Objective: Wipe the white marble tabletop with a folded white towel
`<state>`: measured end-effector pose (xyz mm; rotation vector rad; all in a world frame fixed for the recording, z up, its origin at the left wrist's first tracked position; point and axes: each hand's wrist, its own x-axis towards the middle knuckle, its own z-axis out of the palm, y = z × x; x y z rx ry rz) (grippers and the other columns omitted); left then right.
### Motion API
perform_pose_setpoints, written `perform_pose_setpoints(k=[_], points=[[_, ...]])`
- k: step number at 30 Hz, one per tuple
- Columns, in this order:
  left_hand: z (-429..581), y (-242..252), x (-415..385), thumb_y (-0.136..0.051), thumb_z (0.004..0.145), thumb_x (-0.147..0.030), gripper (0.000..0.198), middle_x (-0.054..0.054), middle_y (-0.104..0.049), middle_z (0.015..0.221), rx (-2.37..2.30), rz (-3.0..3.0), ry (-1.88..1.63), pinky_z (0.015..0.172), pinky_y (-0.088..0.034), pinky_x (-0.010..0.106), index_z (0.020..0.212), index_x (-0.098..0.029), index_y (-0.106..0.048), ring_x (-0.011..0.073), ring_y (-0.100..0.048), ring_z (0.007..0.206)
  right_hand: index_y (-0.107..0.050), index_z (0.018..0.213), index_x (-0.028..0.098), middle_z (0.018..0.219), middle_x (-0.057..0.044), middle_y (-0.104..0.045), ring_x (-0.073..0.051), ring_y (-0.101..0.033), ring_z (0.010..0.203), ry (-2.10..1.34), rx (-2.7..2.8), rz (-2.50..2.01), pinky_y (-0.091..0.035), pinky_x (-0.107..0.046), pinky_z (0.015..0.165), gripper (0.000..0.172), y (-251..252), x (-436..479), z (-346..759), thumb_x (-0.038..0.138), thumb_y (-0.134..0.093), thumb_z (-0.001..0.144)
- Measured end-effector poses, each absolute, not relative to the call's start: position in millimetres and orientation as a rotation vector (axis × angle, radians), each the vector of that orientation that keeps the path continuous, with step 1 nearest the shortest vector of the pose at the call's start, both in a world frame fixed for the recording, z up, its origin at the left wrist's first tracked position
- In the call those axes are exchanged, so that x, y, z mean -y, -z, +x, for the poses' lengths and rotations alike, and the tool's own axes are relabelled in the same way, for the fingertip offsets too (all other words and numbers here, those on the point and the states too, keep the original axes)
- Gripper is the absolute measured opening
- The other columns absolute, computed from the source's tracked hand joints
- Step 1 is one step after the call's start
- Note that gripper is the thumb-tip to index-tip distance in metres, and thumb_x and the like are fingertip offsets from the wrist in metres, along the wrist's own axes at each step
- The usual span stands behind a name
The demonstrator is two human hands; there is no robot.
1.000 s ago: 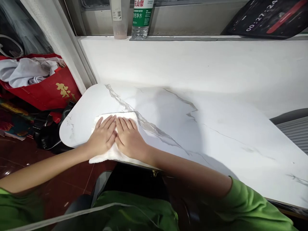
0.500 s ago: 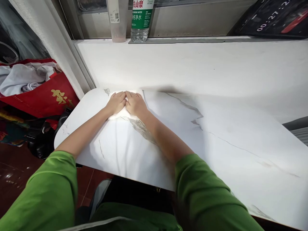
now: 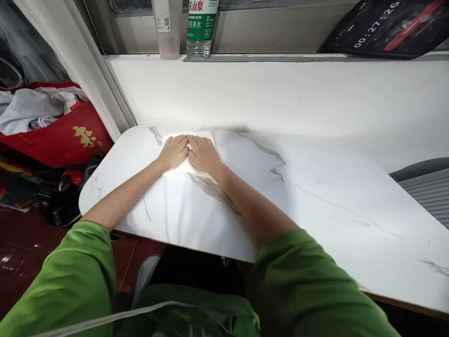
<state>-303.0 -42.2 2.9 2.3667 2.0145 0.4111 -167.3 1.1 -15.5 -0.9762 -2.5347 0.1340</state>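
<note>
The left hand (image 3: 173, 153) and right hand (image 3: 205, 154) are being held flat and open, nothing being gripped; beneath them the white cloth (image 3: 180, 170) is being pinned near the far edge of the marbled tabletop (image 3: 326, 182). Even palm pressure is probably being called for, folds being avoided.

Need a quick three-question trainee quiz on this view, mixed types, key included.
1. True or false: the left hand and right hand both rest on the white cloth.
2. What stands next to the translucent cup? A) black bag B) green-labelled bottle C) timer screen
3. Fill in: the bag holding pale fabric is coloured ____.

Key: 1 true; 2 B; 3 red.
</note>
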Motion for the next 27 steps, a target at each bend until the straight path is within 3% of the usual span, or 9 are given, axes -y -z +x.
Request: perform_pose_setpoints(k=[8, 13, 27], points=[[-232, -6, 170, -0.026, 0.097, -0.021, 0.053, 0.022, -0.043, 0.152, -1.965, 2.466, -0.337, 0.122, -0.018, 0.053, 0.142, 0.001, -0.042, 0.0313, -0.033, 0.146, -0.043, 0.142, -0.005, 0.147, -0.022, -0.049, -0.032, -0.043, 0.138, -0.007, 2.613, -0.771, -0.028, -0.05, 0.117, 0.059, 20, 114, -84, 0.023, -0.032, 0.092], [-214, -10, 202, -0.025, 0.098, -0.021, 0.051, 0.018, -0.046, 0.151, -1.73, 2.57, -0.351, 0.124, -0.015, 0.049, 0.142, -0.004, -0.043, 0.0276, -0.031, 0.148, -0.044, 0.143, -0.004, 0.148, -0.021, -0.049, -0.03, -0.041, 0.14, 0.011, 2.551, -0.86, -0.032, -0.05, 0.117, 0.059, 20, 158, -57, 0.021, -0.032, 0.09], [-220, 1, -5, -0.032, 0.091, -0.01, 0.038, 0.014, -0.06, 0.134, -1.833, 2.419, -0.568, 0.116, -0.028, 0.044, 0.12, -0.013, -0.056, 0.0239, -0.05, 0.131, -0.053, 0.132, 0.008, 0.131, -0.017, -0.063, -0.03, -0.055, 0.121, -0.204, 2.401, -1.047, -0.038, -0.045, 0.108, 0.052, 14, -33, -83, 0.014, -0.037, 0.083]])
